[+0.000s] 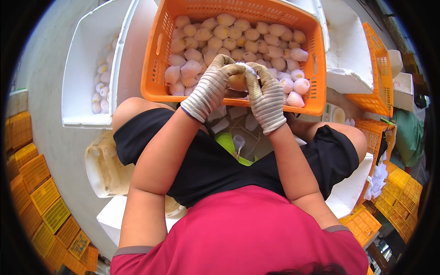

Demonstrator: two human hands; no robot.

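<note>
Both my hands wear striped grey-white knit gloves and meet over the near side of an orange plastic crate (316,98). My left hand (211,87) and my right hand (266,98) pinch a small white foam net sleeve (248,68) between thumbs and fingers. A yellowish round fruit (238,82) shows between the hands, just under the sleeve; whether the fingers also grip it, I cannot tell. The crate holds many pale yellow fruits (221,32) in white foam nets, with pinkish nets (295,99) at its right end.
White foam boxes stand left (87,121) and right (362,80) of the crate, the left one with netted fruits inside. Below the crate, a green container (224,141) sits between my legs. Stacked orange and yellow crates (46,192) line the left; more crates (398,192) stand right.
</note>
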